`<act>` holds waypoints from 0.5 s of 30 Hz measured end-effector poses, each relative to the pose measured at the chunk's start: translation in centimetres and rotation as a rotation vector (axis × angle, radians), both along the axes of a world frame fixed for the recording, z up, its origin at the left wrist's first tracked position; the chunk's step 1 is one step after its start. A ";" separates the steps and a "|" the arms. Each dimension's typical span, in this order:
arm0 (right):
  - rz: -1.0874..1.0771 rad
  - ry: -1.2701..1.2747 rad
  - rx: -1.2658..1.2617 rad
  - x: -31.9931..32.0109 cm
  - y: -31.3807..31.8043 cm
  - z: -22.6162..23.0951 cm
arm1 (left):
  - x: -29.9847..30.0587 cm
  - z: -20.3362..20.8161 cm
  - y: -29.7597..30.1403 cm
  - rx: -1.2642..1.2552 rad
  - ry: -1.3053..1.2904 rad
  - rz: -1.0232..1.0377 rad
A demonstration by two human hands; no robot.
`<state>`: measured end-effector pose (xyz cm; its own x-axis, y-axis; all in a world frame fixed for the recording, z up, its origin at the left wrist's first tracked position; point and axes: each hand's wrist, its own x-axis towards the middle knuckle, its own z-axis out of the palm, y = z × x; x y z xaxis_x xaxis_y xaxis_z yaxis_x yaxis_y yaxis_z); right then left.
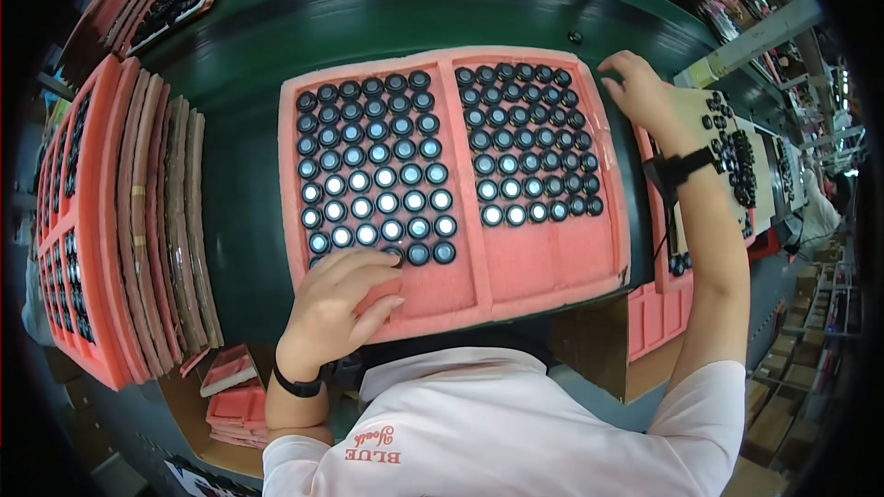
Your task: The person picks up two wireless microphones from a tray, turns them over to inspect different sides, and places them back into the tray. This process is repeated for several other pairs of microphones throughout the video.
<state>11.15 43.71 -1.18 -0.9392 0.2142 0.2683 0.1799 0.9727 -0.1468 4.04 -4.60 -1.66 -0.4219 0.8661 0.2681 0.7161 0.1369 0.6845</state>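
Note:
A pink foam tray (552,258) with two compartments lies in front of me, holding rows of round black parts (378,155) with pale, shiny tops. My left hand (343,302) rests over the near left corner of the tray. Its fingers are stretched across the nearest row, with the fingertips beside one part and the thumb apart from them; the palm hides some of that row. At the tray's far right corner, my right hand (640,92) hovers with bent fingers. A gap shows between its thumb and fingers, and nothing is visible in it.
The tray sits on a green work surface (241,221). To the left stands a stack of pink trays (138,221). A single small black part (575,37) lies beyond the tray. On the right, more black parts (739,166) lie on a light board. Cardboard boxes (589,350) stand below.

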 end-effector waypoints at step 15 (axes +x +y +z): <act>0.150 -0.113 -0.089 -11.8 9.4 -6.2 | -0.8 -0.2 2.2 0.031 -0.045 0.159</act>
<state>-0.66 53.10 -7.36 -0.9854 0.0880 0.1456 0.0544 0.9739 -0.2205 3.25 -2.44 -1.90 -0.5649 0.7793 0.2712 0.6558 0.2246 0.7207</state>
